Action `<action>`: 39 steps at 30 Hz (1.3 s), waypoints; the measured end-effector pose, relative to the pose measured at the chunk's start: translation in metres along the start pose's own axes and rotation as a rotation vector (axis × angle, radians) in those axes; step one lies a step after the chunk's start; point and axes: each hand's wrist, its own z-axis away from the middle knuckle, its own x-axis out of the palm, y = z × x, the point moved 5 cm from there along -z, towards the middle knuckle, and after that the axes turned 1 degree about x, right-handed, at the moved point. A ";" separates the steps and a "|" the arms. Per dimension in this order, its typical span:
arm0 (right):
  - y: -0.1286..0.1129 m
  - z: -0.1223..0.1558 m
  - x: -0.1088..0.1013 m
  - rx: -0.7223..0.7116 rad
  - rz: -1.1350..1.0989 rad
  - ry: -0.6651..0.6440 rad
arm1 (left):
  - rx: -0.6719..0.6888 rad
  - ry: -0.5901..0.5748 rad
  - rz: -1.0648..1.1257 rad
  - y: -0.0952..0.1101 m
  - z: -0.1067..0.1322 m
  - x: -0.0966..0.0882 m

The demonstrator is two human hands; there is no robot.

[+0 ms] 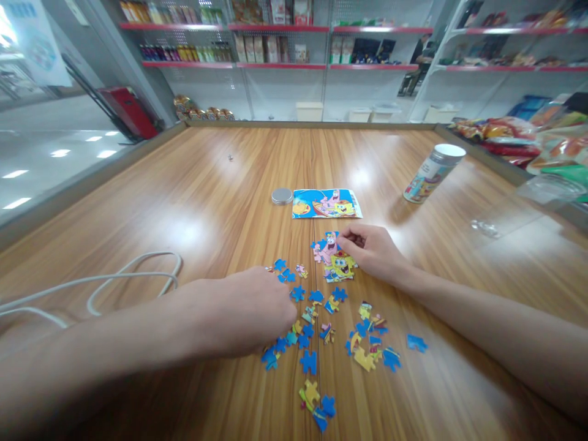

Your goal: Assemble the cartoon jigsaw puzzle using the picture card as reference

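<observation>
Left hand was curled among loose puzzle pieces, near centre; its grip was hidden. Right hand, fingers bent in, was at the right of the joined section; couldn't tell if anything was held. Picture card lay just beyond.

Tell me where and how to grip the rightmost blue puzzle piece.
Pinch the blue puzzle piece by two opposite edges, probably best from straight above: it is thin and lies flat on the table, and it sits apart from the other pieces, so its edges look free.
</observation>
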 end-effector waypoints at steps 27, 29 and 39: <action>-0.004 0.001 0.000 -0.014 0.026 -0.010 | -0.234 -0.168 -0.115 0.000 0.005 -0.002; -0.003 0.001 0.000 -0.010 0.020 -0.015 | -0.190 -0.213 -0.159 0.001 0.009 -0.003; -0.009 0.003 0.000 -0.078 0.003 0.006 | -0.131 0.427 0.374 -0.065 -0.029 -0.037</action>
